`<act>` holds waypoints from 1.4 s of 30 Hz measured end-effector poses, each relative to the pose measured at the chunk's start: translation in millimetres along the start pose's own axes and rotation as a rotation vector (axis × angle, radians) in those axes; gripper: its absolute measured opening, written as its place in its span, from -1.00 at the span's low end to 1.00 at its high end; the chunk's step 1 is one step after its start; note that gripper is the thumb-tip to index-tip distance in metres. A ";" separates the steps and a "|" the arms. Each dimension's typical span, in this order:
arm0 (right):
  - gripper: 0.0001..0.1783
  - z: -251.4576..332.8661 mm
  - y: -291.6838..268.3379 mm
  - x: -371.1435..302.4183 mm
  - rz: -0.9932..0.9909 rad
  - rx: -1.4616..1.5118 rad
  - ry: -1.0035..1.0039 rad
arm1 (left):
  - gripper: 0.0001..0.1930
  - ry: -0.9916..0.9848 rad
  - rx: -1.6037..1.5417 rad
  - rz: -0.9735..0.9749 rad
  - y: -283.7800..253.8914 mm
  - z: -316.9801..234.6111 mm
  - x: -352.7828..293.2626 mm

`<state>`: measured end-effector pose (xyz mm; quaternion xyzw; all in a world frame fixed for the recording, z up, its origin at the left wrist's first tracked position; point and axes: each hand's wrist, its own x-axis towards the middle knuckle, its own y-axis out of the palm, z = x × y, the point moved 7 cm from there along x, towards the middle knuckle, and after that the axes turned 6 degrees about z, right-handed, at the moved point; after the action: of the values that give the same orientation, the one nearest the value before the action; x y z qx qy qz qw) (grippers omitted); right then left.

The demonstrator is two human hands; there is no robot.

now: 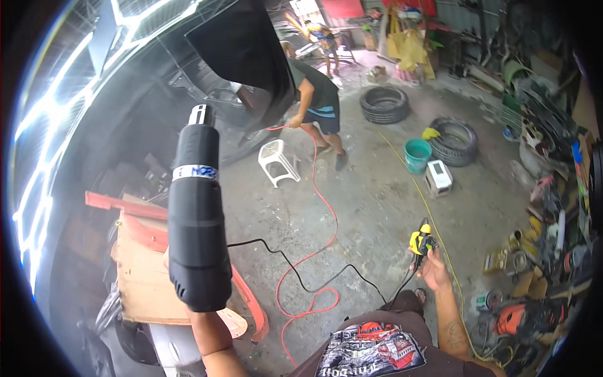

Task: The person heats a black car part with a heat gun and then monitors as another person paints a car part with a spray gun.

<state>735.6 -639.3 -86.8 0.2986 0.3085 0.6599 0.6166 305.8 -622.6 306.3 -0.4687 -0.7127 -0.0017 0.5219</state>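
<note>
A black heat gun (198, 220) rises upright at the left, its silver nozzle pointing up. My left hand (168, 259) grips it from behind, and its body hides most of the fingers. At the lower right, my right hand (432, 270) is closed around a yellow-and-black plug connector (422, 241). A black cord (314, 289) runs over the floor between the heat gun and my right side. The yellow extension cord (433, 213) passes close by my right hand.
A co-worker (321, 100) bends at the dark vehicle (242, 56) holding a red hose (333, 213). White stools (276, 160), a green bucket (417, 156) and tires (384, 105) stand on the concrete. Clutter (534, 251) lines the right; a cardboard-covered stand with red trim (141, 264) is at left.
</note>
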 end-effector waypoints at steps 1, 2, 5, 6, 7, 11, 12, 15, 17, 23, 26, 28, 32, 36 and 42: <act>-0.44 1.6 -6.7 1.1 -0.015 -0.015 -0.012 | -0.63 0.000 -0.026 0.001 11.1 4.9 2.0; -0.44 4.5 -11.4 4.9 -0.010 -0.031 -0.020 | -0.63 0.005 -0.041 -0.004 19.4 10.1 4.2; -0.44 8.0 -11.7 24.8 0.041 -0.033 0.010 | -0.63 0.002 0.012 -0.043 14.3 -11.1 12.5; -0.44 9.8 -14.9 30.5 0.047 -0.021 0.029 | -0.64 0.000 0.029 -0.055 15.6 -18.2 15.6; -0.43 11.3 -18.5 36.7 0.054 -0.008 0.049 | -0.64 -0.002 0.051 -0.063 16.1 -26.8 18.5; -0.42 17.5 -26.7 56.4 0.128 -0.016 0.169 | -0.64 0.025 0.198 -0.075 25.6 -69.7 26.9; -0.43 19.6 -31.3 60.8 0.150 -0.025 0.202 | -0.64 0.080 0.325 -0.063 33.1 -96.1 32.9; -0.42 32.5 -41.9 71.9 0.181 -0.038 0.271 | -0.63 0.109 0.427 0.074 58.6 -126.8 42.9; -0.41 39.5 -46.2 80.5 0.213 -0.041 0.321 | -0.58 0.172 0.556 0.085 72.9 -153.0 43.4; -0.41 53.2 -56.1 108.2 0.359 -0.049 0.461 | -0.55 -0.003 0.615 0.173 110.8 -175.2 28.4; -0.44 50.0 -61.6 116.6 0.427 -0.027 0.531 | -0.60 -0.125 0.631 0.247 132.7 -173.4 22.0; -0.45 47.1 -66.2 117.2 0.464 -0.009 0.560 | -0.62 -0.149 0.677 0.273 145.4 -176.6 20.3; -0.46 39.2 -67.0 116.1 0.527 0.029 0.593 | -0.66 -0.147 0.785 0.297 155.4 -182.8 25.3; -0.46 33.0 -72.7 111.1 0.528 0.051 0.587 | -0.53 -0.097 0.859 0.211 149.0 -200.7 38.8; -0.45 26.0 -83.7 106.7 0.499 0.097 0.635 | -0.69 0.040 0.904 0.029 122.9 -221.3 55.4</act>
<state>801.9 -527.7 -133.8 0.1746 0.4323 0.8333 0.2969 551.5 -625.6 388.5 -0.2035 -0.6251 0.3077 0.6878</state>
